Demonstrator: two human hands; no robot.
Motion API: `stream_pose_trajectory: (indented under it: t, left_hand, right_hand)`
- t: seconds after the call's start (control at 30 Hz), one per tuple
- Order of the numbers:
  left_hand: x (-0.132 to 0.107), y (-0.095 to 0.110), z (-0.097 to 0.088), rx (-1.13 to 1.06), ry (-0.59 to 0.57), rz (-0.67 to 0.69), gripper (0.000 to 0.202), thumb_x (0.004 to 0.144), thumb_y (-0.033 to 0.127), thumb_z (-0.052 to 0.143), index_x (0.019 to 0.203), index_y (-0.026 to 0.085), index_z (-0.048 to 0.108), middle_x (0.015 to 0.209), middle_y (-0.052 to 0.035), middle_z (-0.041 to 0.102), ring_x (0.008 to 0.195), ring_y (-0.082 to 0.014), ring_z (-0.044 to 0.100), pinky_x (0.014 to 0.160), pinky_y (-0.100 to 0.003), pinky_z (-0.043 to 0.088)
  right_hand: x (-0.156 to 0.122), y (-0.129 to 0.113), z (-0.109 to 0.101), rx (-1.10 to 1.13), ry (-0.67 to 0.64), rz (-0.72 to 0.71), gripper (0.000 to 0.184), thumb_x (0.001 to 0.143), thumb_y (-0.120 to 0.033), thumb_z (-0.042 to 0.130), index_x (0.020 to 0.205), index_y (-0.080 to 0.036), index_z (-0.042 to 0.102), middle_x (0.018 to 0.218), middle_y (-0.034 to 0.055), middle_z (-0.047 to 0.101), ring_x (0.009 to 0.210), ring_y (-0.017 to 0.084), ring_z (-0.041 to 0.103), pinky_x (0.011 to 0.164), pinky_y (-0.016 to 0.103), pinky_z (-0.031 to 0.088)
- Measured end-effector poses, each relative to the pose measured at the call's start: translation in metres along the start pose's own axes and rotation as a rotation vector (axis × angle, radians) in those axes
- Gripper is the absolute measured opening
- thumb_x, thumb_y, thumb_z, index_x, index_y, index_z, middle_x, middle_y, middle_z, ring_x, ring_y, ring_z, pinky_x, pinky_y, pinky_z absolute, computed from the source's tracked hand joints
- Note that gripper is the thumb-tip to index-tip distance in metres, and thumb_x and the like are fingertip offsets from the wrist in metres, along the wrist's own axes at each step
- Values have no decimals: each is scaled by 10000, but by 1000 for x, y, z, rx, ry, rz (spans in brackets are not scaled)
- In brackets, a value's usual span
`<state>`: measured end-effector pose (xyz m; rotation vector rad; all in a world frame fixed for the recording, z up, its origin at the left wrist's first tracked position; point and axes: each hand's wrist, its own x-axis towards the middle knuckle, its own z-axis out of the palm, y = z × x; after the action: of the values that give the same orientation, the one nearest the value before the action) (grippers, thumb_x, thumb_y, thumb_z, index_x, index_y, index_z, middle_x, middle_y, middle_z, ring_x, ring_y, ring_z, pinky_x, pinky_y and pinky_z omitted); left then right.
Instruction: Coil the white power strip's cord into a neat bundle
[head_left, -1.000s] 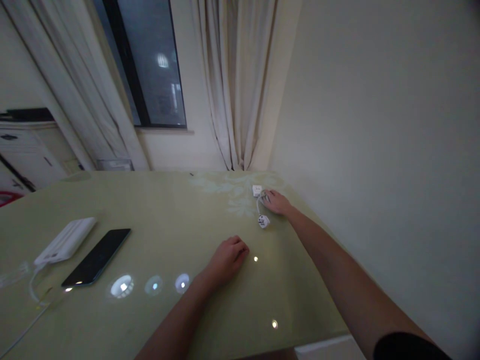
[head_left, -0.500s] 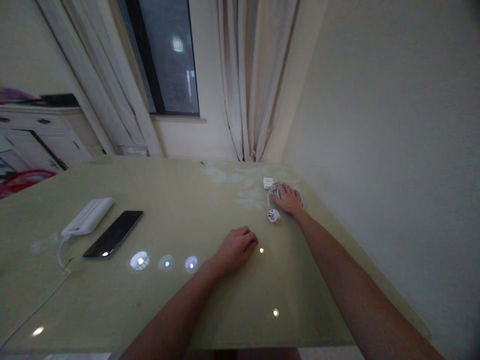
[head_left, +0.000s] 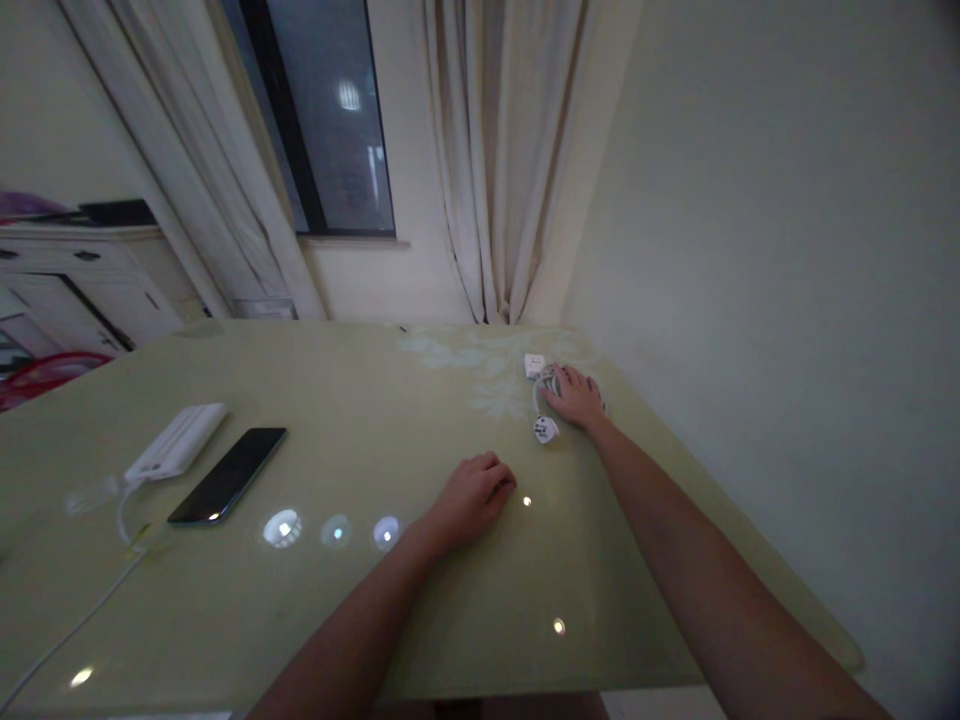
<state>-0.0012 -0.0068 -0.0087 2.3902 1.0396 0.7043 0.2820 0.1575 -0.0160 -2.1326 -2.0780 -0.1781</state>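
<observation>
Right of centre, the right hand (head_left: 576, 397) lay palm down, fingers spread, over a coiled pale cable (head_left: 551, 381), hiding most of it. Marks on the white plug (head_left: 545, 430) and socket block (head_left: 534, 366) beside it were too small to read. Near centre, the left hand (head_left: 474, 492) rested on the green desk (head_left: 360, 400), fingers curled together, palm hidden. At left, a dark phone (head_left: 229, 476) lay beside a white box (head_left: 178, 441).

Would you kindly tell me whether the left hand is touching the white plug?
Apart: the head view shows a strip of bare tabletop between the left hand and the white plug.
</observation>
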Motion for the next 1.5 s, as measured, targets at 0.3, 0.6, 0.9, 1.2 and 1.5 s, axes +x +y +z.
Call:
stream_pose_trajectory:
  t: [0.3, 0.6, 0.9, 1.2, 1.5]
  left_hand:
    - [0, -1, 1, -4, 1, 3, 262, 1017, 316, 466, 991, 205, 703, 994, -86, 659, 935, -203, 606, 850, -330, 461]
    - [1, 1, -1, -7, -5, -2, 264, 1013, 307, 465, 984, 207, 708, 991, -88, 663, 927, -202, 611, 845, -328, 470]
    - [0, -2, 2, -7, 9, 7, 254, 1018, 311, 471, 992, 208, 701, 1004, -80, 662, 936, -202, 607, 848, -320, 456]
    - [0, 0, 1, 5, 7, 2, 245, 1014, 299, 474, 988, 207, 699, 995, -78, 658, 929, -200, 606, 836, -316, 451]
    - [1, -1, 2, -8, 9, 2, 254, 1016, 303, 473, 985, 200, 703, 993, -76, 661, 929, -194, 609, 840, -312, 457]
  right_hand:
    - [0, 0, -1, 55, 15, -3, 737, 997, -599, 317, 1616, -202, 267, 1649, 136, 328, 1502, 296, 313, 1222, 544, 207]
    - [1, 1, 1, 19, -1, 5, 746, 1009, -611, 277, 1631, -202, 219, 1662, 139, 299, 1516, 289, 293, 1220, 537, 218]
    - [0, 1, 1, 59, 15, -3, 743, 1010, -618, 269, 1621, -196, 253, 1648, 144, 328, 1510, 292, 308, 1224, 540, 206]
    - [1, 1, 1, 28, 4, -3, 744, 1012, -615, 266, 1625, -194, 241, 1655, 144, 312, 1514, 292, 296, 1220, 537, 220]
    - [4, 4, 7, 59, 32, -7, 734, 1013, -614, 277, 1619, -201, 258, 1644, 150, 333, 1500, 300, 319, 1214, 548, 208]
